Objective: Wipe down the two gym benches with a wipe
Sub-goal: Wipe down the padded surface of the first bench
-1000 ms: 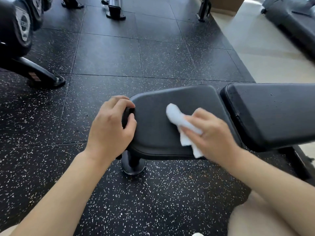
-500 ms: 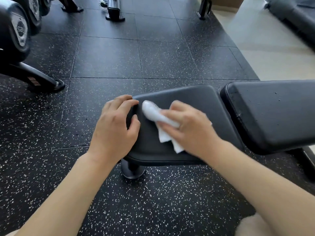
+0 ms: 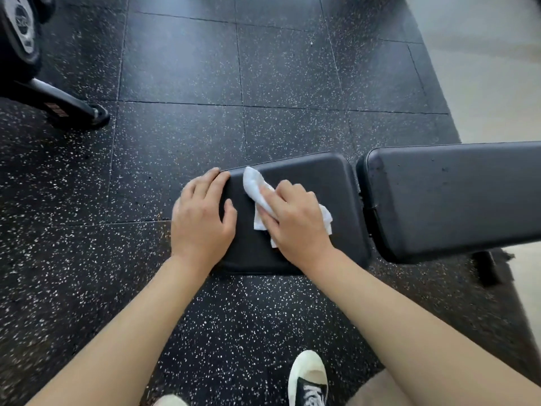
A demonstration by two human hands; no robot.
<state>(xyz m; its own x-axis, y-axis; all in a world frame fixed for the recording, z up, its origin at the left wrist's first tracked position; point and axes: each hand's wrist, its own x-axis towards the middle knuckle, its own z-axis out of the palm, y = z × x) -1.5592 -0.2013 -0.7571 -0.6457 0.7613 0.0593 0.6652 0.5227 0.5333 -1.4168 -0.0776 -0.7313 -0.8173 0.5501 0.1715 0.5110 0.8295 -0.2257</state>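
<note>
A black padded gym bench stands in front of me, with a short seat pad (image 3: 325, 183) and a longer back pad (image 3: 450, 197) to its right. My right hand (image 3: 295, 227) presses a crumpled white wipe (image 3: 257, 190) flat onto the seat pad, fingers laid over it. My left hand (image 3: 202, 218) rests on the left end of the seat pad, fingers curled over its edge and thumb on top. No second bench is in view.
Speckled black rubber floor tiles (image 3: 181, 136) surround the bench. A weight rack foot (image 3: 67, 108) and a dumbbell (image 3: 20, 33) sit at the upper left. A pale floor (image 3: 491, 68) lies at the right. My shoe (image 3: 307, 379) stands below the bench.
My right hand has slid the wipe leftward across the seat pad, close to my left hand. The camera has tilted further downward, so my shoe shows.
</note>
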